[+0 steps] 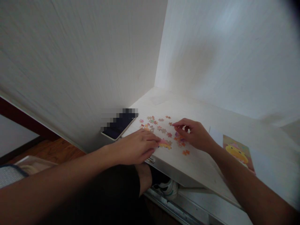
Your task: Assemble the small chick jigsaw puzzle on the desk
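Observation:
My left hand [140,146] rests at the front edge of the white tabletop, palm down. Its thumb and fingertips are closed at the left end of some joined jigsaw pieces [166,144], pink and yellow, and partly cover them. Over the loose pieces, my right hand [193,133] makes a pinch. Its fingertips meet at a small orange jigsaw piece [170,124]. Purple and orange pieces [179,139] lie partly under that hand. An orange piece [186,152] sits nearer the front edge. Several loose pieces [161,128], some greyish and some coloured, spread between the two hands.
A dark-screened tablet or phone [119,125] lies at the left edge by the side panel. To the right, a sheet with a yellow character picture [237,153] lies beside my forearm. White walls [199,62] close in the back. A shoe [167,187] shows below the tabletop.

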Demonstrator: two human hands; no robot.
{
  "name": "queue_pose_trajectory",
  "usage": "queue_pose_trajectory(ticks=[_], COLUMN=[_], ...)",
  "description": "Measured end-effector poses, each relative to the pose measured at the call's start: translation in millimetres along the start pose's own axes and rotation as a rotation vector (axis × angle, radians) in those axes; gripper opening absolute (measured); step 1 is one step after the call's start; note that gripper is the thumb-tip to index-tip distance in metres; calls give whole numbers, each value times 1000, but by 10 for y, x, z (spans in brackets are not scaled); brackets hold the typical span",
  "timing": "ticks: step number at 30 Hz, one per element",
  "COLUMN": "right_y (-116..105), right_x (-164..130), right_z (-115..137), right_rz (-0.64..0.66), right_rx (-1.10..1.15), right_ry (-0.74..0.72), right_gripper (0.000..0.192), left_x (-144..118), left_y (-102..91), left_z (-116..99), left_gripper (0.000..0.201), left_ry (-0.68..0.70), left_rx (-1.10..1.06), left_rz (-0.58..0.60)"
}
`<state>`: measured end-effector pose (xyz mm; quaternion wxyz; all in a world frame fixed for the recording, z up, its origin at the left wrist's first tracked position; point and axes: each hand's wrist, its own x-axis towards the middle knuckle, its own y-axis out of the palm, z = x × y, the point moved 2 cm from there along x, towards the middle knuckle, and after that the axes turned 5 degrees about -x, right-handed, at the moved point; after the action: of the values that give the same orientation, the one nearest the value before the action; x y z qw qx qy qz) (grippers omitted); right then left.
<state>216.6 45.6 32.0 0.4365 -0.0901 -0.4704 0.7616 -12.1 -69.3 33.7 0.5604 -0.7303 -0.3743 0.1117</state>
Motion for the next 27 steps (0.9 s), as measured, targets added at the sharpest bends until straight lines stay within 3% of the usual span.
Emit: queue_pose_trajectory(ticks=[7,14,21,27], right_y=[125,113,190,236], right_x=[-81,-101,-134,-159], right_z=[27,117,109,163], right_rz=[98,84,169,277], right_rx=[566,550,498,520], right_ry=[348,385,369,343], right_gripper=[34,29,29,28], left_x=[17,21,33,45], left_y=[-21,-15,23,47], left_z=[-20,-46,-35,-34], left_gripper=[21,21,28,26], left_ry=[-58,-89,-27,18], left_rx=[60,3,-69,-22], left_rz=[0,-1,-37,9])
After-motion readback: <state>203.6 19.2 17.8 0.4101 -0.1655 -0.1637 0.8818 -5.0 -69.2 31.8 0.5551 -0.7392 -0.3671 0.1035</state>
